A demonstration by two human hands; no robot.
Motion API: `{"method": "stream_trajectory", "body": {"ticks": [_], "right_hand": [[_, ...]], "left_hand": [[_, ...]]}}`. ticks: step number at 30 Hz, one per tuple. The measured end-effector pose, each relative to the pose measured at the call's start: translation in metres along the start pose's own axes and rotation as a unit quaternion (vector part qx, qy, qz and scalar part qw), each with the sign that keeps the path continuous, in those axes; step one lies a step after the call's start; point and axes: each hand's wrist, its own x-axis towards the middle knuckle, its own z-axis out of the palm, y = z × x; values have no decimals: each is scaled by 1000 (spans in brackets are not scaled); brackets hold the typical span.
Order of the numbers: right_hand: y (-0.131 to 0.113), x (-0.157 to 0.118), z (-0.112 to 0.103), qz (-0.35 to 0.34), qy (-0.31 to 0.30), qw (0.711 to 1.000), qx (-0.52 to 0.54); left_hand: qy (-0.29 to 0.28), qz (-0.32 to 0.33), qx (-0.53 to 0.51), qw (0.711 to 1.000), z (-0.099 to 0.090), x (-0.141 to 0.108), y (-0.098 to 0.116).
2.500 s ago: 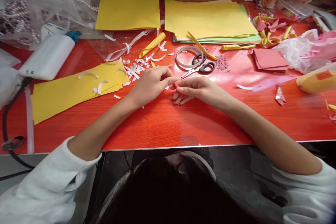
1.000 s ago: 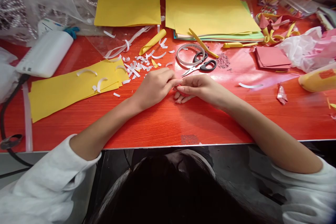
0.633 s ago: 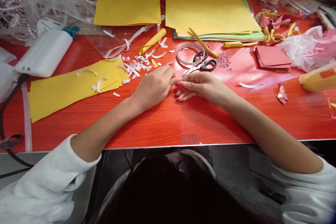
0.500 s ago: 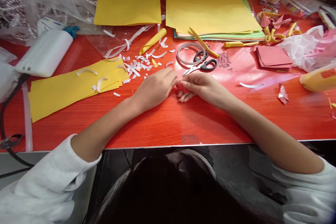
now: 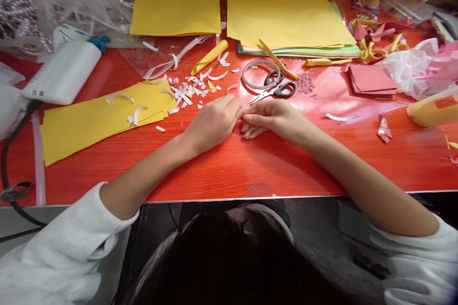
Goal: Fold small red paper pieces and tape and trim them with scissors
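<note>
My left hand (image 5: 219, 118) is closed, its fingertips pinched together against those of the other hand. From the right side my right hand (image 5: 274, 116) meets it, thumb and forefinger pinched and the lower fingers curled beneath. Whatever lies between the fingertips is hidden or too small to make out. Just beyond the fingers lie scissors (image 5: 274, 89) with black handles, their blades pointing toward my hands. A roll of narrow tape (image 5: 246, 81) rests partly over them, with a thin rolled yellow paper stick (image 5: 277, 58) lying across.
White paper scraps (image 5: 186, 91) are scattered left of the scissors. Yellow strips (image 5: 82, 126) and a white device with a cable (image 5: 64, 71) lie at left. Yellow sheets (image 5: 175, 7), a coloured paper stack (image 5: 289, 21) and red paper squares (image 5: 372, 80) sit farther back.
A small red piece, visible between my fingers before, is now out of sight. Both hands stay nearly in place, with the fingertips slightly shifted.
</note>
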Motion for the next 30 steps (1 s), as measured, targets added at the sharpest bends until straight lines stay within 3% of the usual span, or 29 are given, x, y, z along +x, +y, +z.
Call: {"method": "stream_trajectory", "body": {"ticks": [6, 10, 14, 18, 26, 30], "right_hand": [[1, -1, 5, -58, 2, 997, -58], [-1, -1, 4, -50, 10, 998, -40], [-2, -2, 1, -23, -4, 999, -39], [-3, -2, 0, -23, -5, 999, -41], [-5, -3, -1, -7, -17, 1000, -24], [-6, -4, -1, -7, -44, 998, -36]], "left_hand": [[-25, -55, -97, 993, -7, 5, 0], [-19, -93, -112, 989, -12, 8, -3], [15, -74, -63, 995, -13, 6, -6], [5, -60, -36, 998, -14, 5, -6], [-23, -41, -147, 988, -21, 9, -3], [-11, -23, -135, 991, -17, 8, -3]]}}
